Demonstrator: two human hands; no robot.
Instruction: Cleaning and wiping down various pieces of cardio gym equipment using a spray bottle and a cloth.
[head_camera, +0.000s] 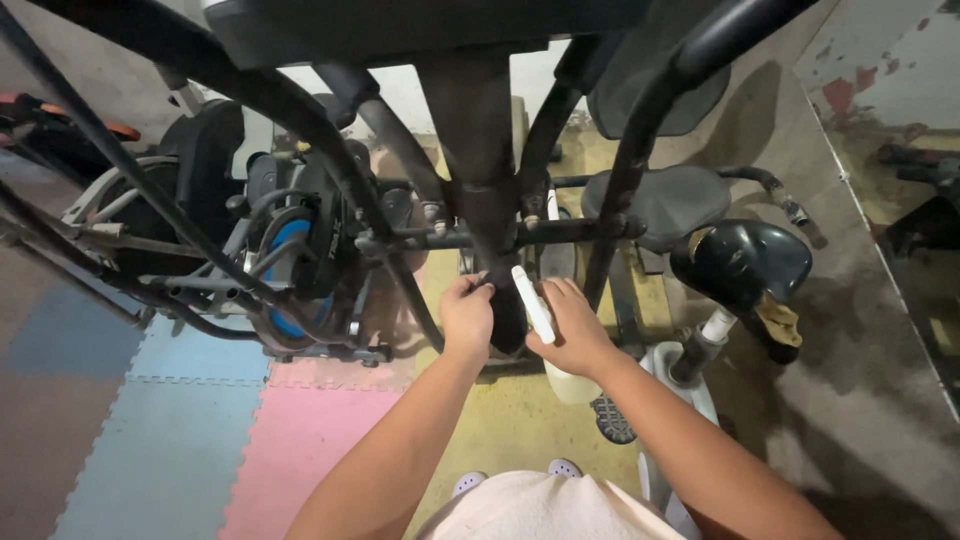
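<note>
Both hands meet at the exercise machine's black central post (478, 190): left hand (467, 315) pinching it (fingers closed), right hand (572, 328) gripping a white tool (533, 304).

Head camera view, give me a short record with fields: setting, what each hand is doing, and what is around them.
setting: indoor room with exercise machines on foam floor tiles in blue and pink
left hand: fingers pinched on the dark central post of the machine
right hand: gripping a slim white tool next to the post
nearby left: black machine with a blue wheel
nearby right: dark bike saddle
unclear: what kind of tool the white one is
</note>
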